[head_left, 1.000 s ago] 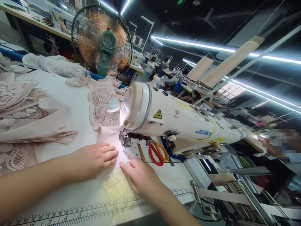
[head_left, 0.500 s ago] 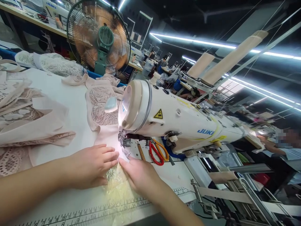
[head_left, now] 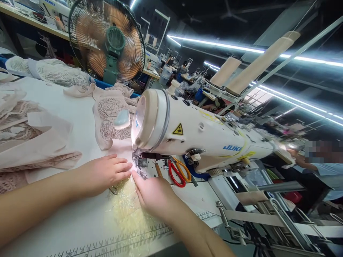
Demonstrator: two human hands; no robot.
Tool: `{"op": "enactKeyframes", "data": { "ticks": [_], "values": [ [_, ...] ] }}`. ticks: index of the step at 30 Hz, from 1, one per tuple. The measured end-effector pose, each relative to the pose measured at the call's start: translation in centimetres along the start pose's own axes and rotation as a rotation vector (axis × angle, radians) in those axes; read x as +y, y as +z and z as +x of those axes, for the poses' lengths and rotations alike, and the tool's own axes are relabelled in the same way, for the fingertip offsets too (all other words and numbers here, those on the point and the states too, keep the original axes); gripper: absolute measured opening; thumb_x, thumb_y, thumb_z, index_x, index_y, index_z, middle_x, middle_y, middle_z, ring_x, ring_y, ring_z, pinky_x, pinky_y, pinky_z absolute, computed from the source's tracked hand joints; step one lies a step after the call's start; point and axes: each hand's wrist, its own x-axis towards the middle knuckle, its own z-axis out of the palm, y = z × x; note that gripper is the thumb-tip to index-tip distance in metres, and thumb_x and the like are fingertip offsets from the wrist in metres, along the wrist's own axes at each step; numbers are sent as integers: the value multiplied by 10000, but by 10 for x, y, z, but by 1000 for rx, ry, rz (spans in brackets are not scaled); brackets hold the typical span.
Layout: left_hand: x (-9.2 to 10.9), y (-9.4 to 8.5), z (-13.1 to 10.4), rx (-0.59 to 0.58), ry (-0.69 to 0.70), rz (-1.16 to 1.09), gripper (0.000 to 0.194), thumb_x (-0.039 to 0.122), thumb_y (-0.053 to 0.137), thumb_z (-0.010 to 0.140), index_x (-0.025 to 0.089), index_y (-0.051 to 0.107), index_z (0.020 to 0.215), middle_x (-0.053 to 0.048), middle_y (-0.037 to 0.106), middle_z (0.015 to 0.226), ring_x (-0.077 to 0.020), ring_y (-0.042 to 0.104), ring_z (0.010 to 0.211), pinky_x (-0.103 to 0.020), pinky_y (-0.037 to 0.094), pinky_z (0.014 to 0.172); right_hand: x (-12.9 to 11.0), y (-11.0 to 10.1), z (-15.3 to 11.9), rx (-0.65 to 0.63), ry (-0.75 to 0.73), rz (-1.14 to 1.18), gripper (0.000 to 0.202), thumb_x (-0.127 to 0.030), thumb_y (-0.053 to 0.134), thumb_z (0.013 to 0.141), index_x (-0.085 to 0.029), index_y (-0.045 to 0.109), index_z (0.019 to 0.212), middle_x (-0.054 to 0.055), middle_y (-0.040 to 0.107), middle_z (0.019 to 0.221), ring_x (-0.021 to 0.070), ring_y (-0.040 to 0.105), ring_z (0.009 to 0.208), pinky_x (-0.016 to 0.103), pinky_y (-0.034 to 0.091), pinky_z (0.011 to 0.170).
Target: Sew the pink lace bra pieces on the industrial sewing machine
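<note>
Pale pink fabric (head_left: 122, 147) with a lace panel (head_left: 108, 114) lies at the needle end of a white sewing machine (head_left: 214, 130). My left hand (head_left: 107, 175) rests flat on it, fingers stretched toward the presser foot (head_left: 139, 162). Just right of those fingertips, my right hand (head_left: 157, 196) has its fingers drawn together at the fabric's near edge, close by the foot. Its grip is partly hidden. Under and between both hands, clear yellowish tape (head_left: 125, 210) covers the tabletop. A pale blue-white rounded piece (head_left: 122, 119) sits by the machine head, over the lace.
Red-and-orange-handled scissors (head_left: 177, 173) lie beneath the machine arm. More pink lace garments (head_left: 40, 132) are spread at left, with white lace (head_left: 61, 71) behind. A large fan (head_left: 109, 43) stands past the table. A printed ruler (head_left: 107, 246) runs along the front edge. Another person (head_left: 318, 167) is at right.
Both hands have moved slightly forward, nearer the presser foot. My left thumb is now tucked out of sight, and a small metal piece shows below that hand. The view has shifted a little.
</note>
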Motion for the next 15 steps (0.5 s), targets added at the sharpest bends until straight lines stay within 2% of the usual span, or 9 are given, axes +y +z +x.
{"op": "enactKeyframes", "data": {
  "ticks": [2,7,15],
  "values": [
    [-4,-1,2,33,13,18,514,-11,474,817,187,653,1255,-86,635,1345,-279,590,1215,-393,462,998,-2,-2,3,-1,24,18,588,-247,477,929,-225,369,1507,85,719,783,267,688,748,360,491,733],
    [-12,-4,8,39,14,59,499,-15,415,843,175,666,1230,-104,660,1303,-281,607,1180,-386,487,936,-8,-2,13,-43,96,10,677,-251,522,911,-199,296,1547,126,736,842,291,707,743,335,500,612],
    [-21,-3,15,-38,-97,95,479,37,371,899,189,648,1259,-111,654,1311,-287,587,1210,-432,436,1026,-12,11,14,-44,127,10,786,-183,573,853,-191,238,1564,96,730,803,271,696,691,314,471,547]
  ]
}}
